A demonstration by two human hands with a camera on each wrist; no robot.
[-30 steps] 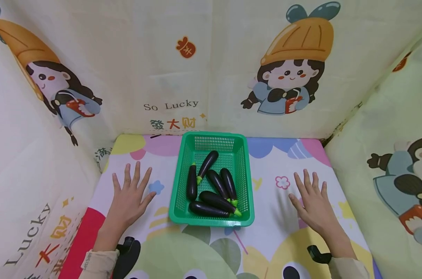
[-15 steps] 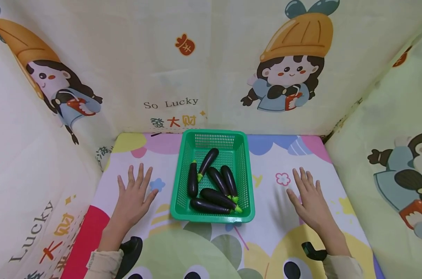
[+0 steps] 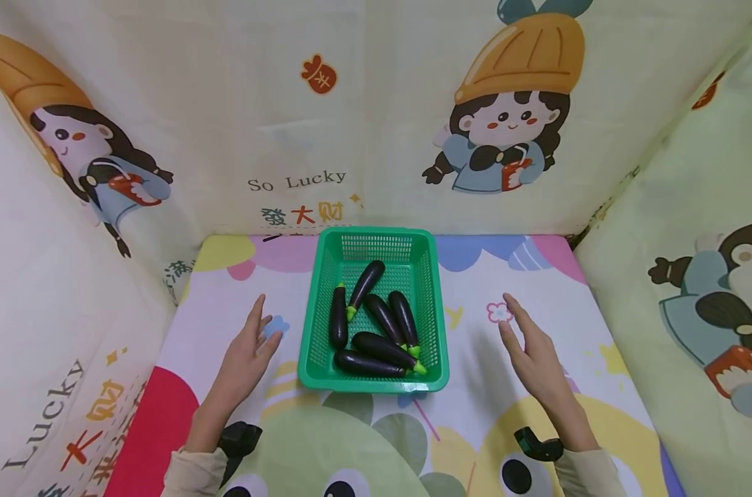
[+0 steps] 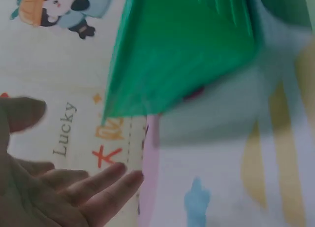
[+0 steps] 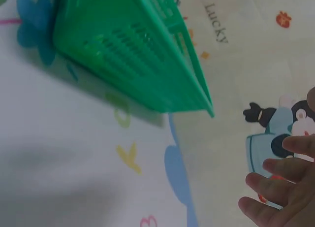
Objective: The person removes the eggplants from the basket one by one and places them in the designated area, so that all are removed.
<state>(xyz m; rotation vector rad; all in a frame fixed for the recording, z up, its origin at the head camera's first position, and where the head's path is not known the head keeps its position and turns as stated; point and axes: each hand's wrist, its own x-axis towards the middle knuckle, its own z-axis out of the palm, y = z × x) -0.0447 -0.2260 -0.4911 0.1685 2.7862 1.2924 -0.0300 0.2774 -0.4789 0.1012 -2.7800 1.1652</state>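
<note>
A green plastic basket (image 3: 436,324) with perforated walls stands on the table, and several dark purple eggplants (image 3: 369,364) with green stem ends lie inside it. To its left is my left hand (image 3: 244,362), turned palm inward, fingers extended and apart from the basket. On the other side my right hand (image 3: 533,357) faces the basket the same way, also holding nothing. In the left wrist view the basket's side (image 4: 182,54) tops spread fingers (image 4: 113,192). The right wrist view has the basket wall (image 5: 123,49) at upper left and relaxed fingers (image 5: 275,187) at lower right.
A printed cloth (image 3: 475,442) with cartoon shapes covers the table. Pale cloth walls (image 3: 388,124) with printed figures and lettering rise at the back and both sides. A black wrist camera (image 3: 539,445) sits on the right wrist, another device (image 3: 239,442) on the left.
Both hands have turned from palms down to palms facing each other and have come inward, closer to the basket. The basket and eggplants stay in place; the head view has shifted slightly.
</note>
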